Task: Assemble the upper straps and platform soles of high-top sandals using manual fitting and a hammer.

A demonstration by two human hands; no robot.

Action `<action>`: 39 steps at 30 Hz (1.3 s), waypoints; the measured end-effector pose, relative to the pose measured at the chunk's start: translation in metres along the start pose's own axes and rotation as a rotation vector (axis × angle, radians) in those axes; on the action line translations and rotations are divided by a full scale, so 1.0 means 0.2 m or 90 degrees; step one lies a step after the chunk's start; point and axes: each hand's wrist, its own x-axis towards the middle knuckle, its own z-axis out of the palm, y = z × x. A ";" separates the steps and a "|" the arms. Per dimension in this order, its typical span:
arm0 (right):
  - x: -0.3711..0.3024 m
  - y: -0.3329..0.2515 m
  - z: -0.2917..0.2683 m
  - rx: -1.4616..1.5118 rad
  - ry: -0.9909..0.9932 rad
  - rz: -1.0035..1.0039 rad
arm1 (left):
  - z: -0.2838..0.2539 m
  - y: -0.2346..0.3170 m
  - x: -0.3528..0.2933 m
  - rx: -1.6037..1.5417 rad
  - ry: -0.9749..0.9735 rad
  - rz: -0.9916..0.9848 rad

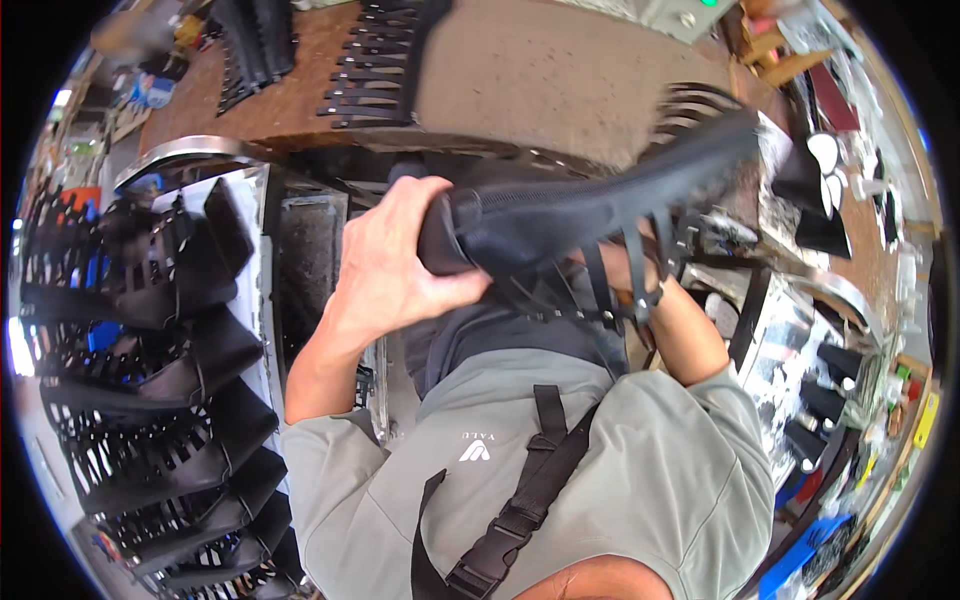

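Observation:
A black leather boot upper, with a zip along its side and several loose straps, is held up sideways in front of my body. At its left end, the fingers and thumb of my left hand wrap round the rounded heel part. My right hand is under the shaft among the hanging straps, closed on the upper; the straps and leather hide most of its fingers. The shaft points to the upper right, and its far end is blurred.
Several black strapped uppers lie stacked on a rack at the left. More strapped leather pieces rest on the brown workbench ahead. At the right, a white-covered surface bears black pieces, and a curved metal rim edges the bench.

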 end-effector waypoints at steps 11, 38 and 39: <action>0.16 -0.04 0.09 0.243 -0.032 0.025 | -0.03 0.14 -0.12 -0.120 -0.111 0.130; 0.24 -0.21 -0.10 0.641 0.225 0.105 | -0.13 0.07 0.24 -0.477 -0.184 -0.102; 0.24 -0.25 -0.13 0.636 0.226 0.089 | -0.15 0.08 0.26 -0.565 -0.211 -0.110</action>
